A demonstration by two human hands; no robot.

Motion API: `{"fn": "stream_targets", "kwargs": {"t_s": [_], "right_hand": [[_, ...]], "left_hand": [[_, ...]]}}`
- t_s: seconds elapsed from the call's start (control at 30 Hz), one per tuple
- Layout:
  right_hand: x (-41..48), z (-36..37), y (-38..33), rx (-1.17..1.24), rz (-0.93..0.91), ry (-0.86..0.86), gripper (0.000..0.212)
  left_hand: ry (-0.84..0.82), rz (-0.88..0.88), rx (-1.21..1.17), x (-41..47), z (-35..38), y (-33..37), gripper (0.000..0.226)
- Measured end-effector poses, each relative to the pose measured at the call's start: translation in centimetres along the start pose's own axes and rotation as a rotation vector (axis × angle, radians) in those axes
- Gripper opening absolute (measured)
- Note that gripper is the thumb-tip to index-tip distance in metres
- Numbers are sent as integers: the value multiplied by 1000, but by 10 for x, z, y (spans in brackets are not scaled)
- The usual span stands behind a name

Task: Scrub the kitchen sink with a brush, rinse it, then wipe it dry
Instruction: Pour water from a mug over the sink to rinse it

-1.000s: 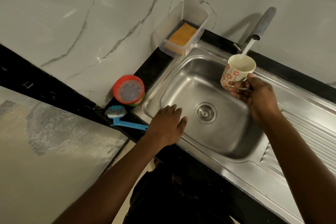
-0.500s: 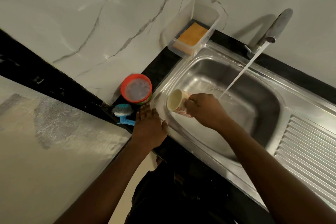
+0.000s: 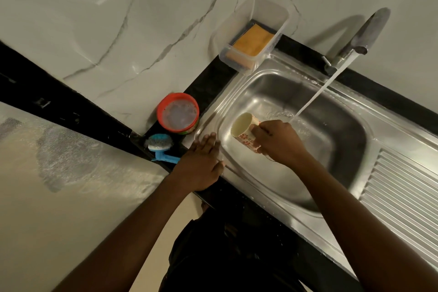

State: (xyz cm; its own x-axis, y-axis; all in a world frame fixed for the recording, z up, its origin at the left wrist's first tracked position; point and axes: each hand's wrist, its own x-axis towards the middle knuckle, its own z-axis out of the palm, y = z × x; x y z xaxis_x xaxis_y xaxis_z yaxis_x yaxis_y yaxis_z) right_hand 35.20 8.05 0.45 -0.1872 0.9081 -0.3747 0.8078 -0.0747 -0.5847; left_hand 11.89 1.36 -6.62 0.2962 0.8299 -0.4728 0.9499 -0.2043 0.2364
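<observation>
Over on the far left is a pale worktop point(image 3: 71, 208) with a grey smudgy patch on it. A black strip runs along its edge, and behind it stands a white wall with thin grey lines like cracks.

Next comes the brush point(image 3: 159, 143). It is blue with pale bristles, and it lies on the black ledge just left of the sink. No hand touches it. Just behind the brush sits a round red tub point(image 3: 178, 112) with something cloudy inside.

The left hand point(image 3: 201, 166) lies flat on the near left corner of the sink's rim. Its fingers are straight and close together, and it holds nothing. It covers the end of the brush's handle.

The sink point(image 3: 279, 92) is shiny steel and looks wet inside. A cup point(image 3: 244, 130) is low in the left part of the bowl. It is cream inside and has little red flowers on the outside. It is tipped on its side with its mouth turned to the left. The right hand point(image 3: 279, 142) grips the cup, with its fingers curled round it.

At the back corner, against the wall, is a see-through box point(image 3: 279, 19) with an orange sponge point(image 3: 253, 40) in it.

Water point(image 3: 317, 92) runs in a thin white line and lands in the sink just beside the right hand. It comes from the tap point(image 3: 365, 33), a long grey spout that sticks out at the back right.

On the far right is the steel draining board point(image 3: 403, 197) with its many straight ridges.
</observation>
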Motion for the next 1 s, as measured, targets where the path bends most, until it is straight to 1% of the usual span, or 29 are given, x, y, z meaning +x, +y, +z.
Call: {"fn": "stream_targets", "kwargs": {"t_s": [0.07, 0.2, 0.3, 0.47, 0.53, 0.57, 0.67, 0.7, 0.73, 0.83, 0.9, 1.0], "right_hand": [[-1, 1, 0, -48, 12, 9, 46], [6, 7, -16, -133, -50, 32, 43], [19, 12, -33, -189, -87, 78, 43], [33, 11, -43, -185, -63, 173, 44], [32, 8, -34, -103, -29, 162, 44], [31, 5, -28, -22, 3, 151, 43], [18, 0, -6, 399, 193, 108, 36], [12, -1, 1, 499, 250, 94, 35], [6, -1, 8, 531, 285, 80, 36], [-2, 4, 22, 438, 332, 48, 39], [-1, 4, 20, 346, 331, 39, 40], [7, 3, 4, 151, 227, 34, 39]], "left_hand": [[1, 45, 23, 2, 1, -1, 70], [69, 6, 2, 15, 0, 0, 75], [124, -5, 49, 34, -3, 1, 79], [117, -31, 127, 61, -22, 12, 80], [91, -11, 120, 68, -24, 13, 80], [64, 9, 126, 69, -24, 13, 80], [-5, 17, 85, 59, -20, 10, 79], [-20, -6, 49, 52, -18, 10, 80], [-38, -29, 23, 43, -14, 10, 82], [-94, -64, 28, 24, -4, 12, 84], [-106, -73, 15, 24, -1, 14, 85], [-97, -77, -5, 35, -7, 14, 85]]}}
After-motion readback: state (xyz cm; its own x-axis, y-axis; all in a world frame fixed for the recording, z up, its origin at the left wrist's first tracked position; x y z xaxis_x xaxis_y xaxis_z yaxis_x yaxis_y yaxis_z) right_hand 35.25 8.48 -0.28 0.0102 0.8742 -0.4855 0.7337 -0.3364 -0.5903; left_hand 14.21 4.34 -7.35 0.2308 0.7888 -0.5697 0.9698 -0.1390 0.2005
